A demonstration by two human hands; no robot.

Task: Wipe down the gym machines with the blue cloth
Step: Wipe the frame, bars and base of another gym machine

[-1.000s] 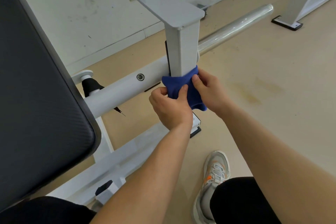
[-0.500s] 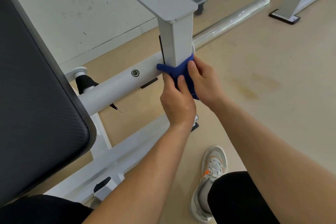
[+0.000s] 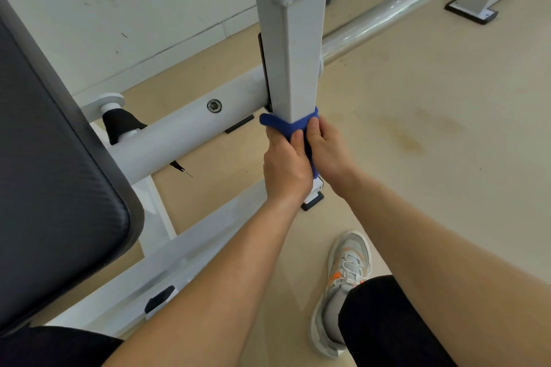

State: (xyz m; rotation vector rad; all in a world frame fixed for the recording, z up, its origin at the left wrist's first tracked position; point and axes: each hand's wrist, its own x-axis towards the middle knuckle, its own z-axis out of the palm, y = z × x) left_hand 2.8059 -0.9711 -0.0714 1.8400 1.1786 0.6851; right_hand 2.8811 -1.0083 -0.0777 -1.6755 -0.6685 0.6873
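Black legwear (image 3: 387, 325), grey sneaker (image 3: 347, 274) with orange accents.

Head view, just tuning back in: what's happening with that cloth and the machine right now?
A person is wiping the machine's white upright post. The blue cloth is wrapped around the post low down, about where the round crossbar meets it. The left hand and right hand both hold the cloth's ends together on the near side of the post, thumbs side by side. Neither hand touches the black pad at the left.
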